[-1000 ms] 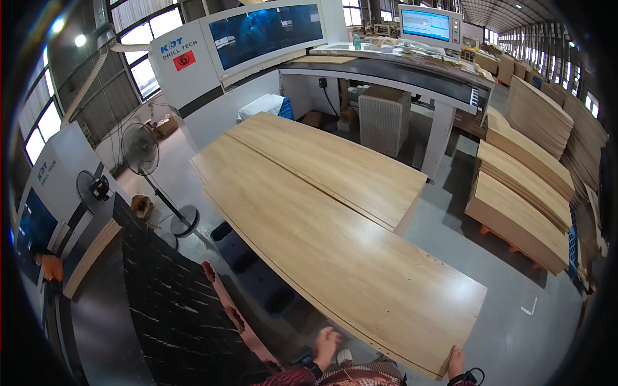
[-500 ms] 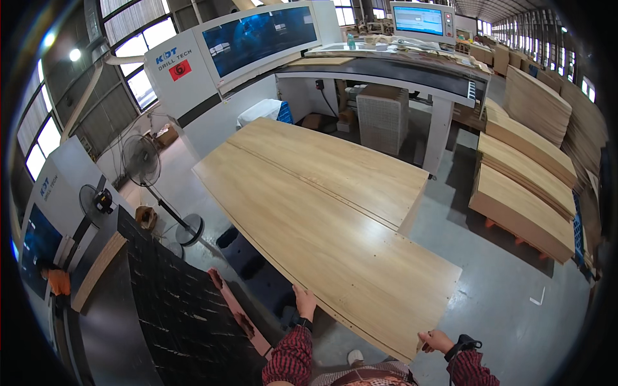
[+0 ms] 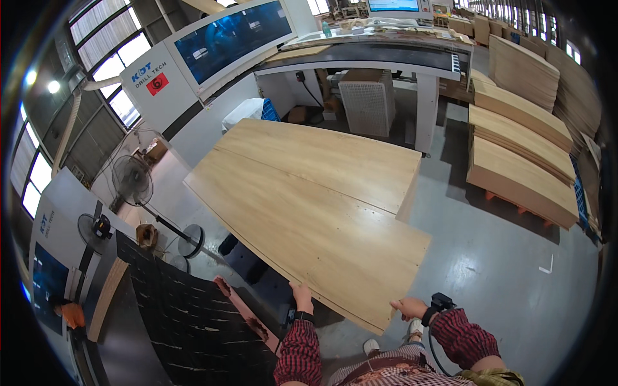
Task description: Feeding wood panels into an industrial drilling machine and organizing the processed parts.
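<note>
A long light-wood panel (image 3: 309,238) lies flat in front of me, its right end jutting past a second light-wood panel (image 3: 335,164) on its far side. A thin seam runs between the two. My left hand (image 3: 301,298) grips the near long edge, thumb on top and the other fingers hidden underneath. At the right end, by the near corner, my right hand (image 3: 409,309) pinches the short edge. Small drilled holes dot the panel's surface near that end. What carries the panels is mostly hidden beneath them.
Left of me lies a black marble-patterned sheet (image 3: 187,309). Beyond it stand a floor fan (image 3: 132,180) and a white drilling machine (image 3: 154,83). A machine bed (image 3: 367,56) runs along the back. Stacked wood panels (image 3: 518,183) sit on a pallet at right.
The near panel has slid left and away along the far one, so its right end juts out less. The seam looks narrower. Both hands keep hold, and my view has shifted.
</note>
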`<state>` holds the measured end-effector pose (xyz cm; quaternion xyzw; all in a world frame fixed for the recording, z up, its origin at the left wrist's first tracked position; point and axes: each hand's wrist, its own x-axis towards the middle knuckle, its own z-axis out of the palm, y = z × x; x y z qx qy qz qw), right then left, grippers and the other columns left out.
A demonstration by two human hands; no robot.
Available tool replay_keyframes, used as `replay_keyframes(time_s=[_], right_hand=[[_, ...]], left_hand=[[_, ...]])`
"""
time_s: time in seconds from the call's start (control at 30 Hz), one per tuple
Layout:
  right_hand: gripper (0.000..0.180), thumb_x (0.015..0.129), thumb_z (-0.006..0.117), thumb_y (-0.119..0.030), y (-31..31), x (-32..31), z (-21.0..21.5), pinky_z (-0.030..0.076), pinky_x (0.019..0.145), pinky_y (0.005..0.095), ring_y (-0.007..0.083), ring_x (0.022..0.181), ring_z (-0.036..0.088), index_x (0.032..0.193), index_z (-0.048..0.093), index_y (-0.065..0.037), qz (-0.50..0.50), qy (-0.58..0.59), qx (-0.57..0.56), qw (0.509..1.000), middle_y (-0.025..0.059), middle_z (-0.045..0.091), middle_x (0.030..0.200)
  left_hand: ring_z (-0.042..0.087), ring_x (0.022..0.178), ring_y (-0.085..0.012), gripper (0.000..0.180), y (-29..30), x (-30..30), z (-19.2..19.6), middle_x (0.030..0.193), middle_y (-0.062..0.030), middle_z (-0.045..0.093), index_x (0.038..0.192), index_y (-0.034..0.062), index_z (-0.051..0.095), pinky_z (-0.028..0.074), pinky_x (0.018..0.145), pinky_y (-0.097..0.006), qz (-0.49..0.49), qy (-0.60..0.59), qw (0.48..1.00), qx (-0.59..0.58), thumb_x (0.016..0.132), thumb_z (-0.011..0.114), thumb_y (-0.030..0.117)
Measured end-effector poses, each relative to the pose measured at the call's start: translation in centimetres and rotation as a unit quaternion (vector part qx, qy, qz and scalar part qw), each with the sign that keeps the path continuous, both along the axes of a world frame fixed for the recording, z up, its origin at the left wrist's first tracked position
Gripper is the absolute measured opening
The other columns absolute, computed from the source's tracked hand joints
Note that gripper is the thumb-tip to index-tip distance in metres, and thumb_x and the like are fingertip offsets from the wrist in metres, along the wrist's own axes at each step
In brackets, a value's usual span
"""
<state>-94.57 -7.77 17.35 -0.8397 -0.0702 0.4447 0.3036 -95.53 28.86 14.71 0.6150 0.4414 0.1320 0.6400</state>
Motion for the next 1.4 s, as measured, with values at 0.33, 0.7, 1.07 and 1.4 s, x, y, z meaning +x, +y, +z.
replay_keyframes(time_s=[0.33,0.7,1.07,1.4], right_hand=[[0.065,0.088,0.038,-0.061,6.4,3.1,0.5,0.049,0.056,0.0341,0.0193,0.053,0.063,0.076,0.067,-0.003,-0.002,-0.053,-0.022,0.998,0.0070,0.063,0.059],[0.068,0.088,0.040,-0.062,10.1,6.4,1.3,0.045,0.051,0.0365,0.0228,0.048,0.057,0.073,0.064,0.000,0.027,-0.095,0.027,0.995,0.0098,0.058,0.056],[0.069,0.090,0.039,-0.059,11.5,6.4,1.2,0.047,0.052,0.0377,0.0234,0.048,0.058,0.080,0.064,0.005,0.058,-0.136,0.092,0.985,0.0126,0.057,0.056],[0.072,0.091,0.036,-0.059,13.1,7.7,0.2,0.050,0.052,0.0375,0.0247,0.048,0.060,0.085,0.064,0.007,0.082,-0.155,0.099,0.979,0.0147,0.061,0.061]], left_hand=[[0.050,0.109,-0.0282,0.051,-0.5,0.8,0.5,0.126,-0.0188,0.046,0.133,-0.0049,0.028,0.040,0.092,-0.036,0.001,-0.085,0.995,-0.055,0.086,0.046,-0.001],[0.056,0.101,-0.0294,0.041,2.5,2.0,-1.9,0.121,-0.0196,0.050,0.124,-0.0073,0.037,0.046,0.084,-0.041,-0.047,-0.085,0.989,-0.115,0.086,0.046,0.005],[0.059,0.096,-0.0282,0.028,2.7,1.7,-0.2,0.106,-0.0167,0.057,0.105,-0.0103,0.051,0.047,0.082,-0.040,-0.010,-0.055,0.992,-0.114,0.085,0.041,0.006],[0.055,0.066,-0.0199,0.019,1.8,2.2,0.6,0.084,-0.0079,0.058,0.098,-0.0017,0.052,0.043,0.056,-0.031,0.082,-0.087,0.983,-0.141,0.088,0.040,0.009]])
